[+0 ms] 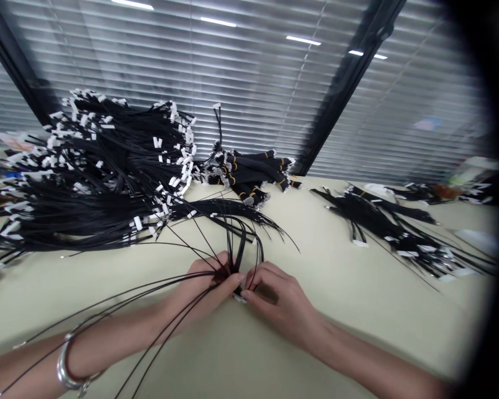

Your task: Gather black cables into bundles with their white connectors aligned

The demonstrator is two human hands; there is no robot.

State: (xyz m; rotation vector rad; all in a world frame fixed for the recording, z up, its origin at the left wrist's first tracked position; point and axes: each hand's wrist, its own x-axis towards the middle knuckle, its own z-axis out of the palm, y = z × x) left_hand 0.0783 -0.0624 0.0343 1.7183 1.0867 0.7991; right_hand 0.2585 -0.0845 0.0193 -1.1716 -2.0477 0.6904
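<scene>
Slatted blinds (249, 72) fill the far side of the room, with bright strips of light showing across them. Below runs a pale, smooth tabletop (336, 282), plain enough that black wire stands out sharply on it.

The heap of cables (120, 149) on the left is the biggest thing there, stacked with its white connectors mostly at the two sides, perhaps to keep the ends findable. Right of it lies a smaller pile of dark bundles (261, 166) with yellow bands, which probably hold each one together. A looser spread of cables (382, 227) sits well apart on the right.

Near the middle, between both hands, is the cable bunch (240, 249). The left hand (210, 282) has its grip clamped round it, some strands trailing back over that forearm, seemingly to steady it. The right hand (283, 299) has its grip pinched on the lower end, as if for finer work; its fingertips hide which strand. A silver bracelet (63, 366) circles the left wrist. Smallest is a pale end piece (239, 298) just under the fingertips.
</scene>
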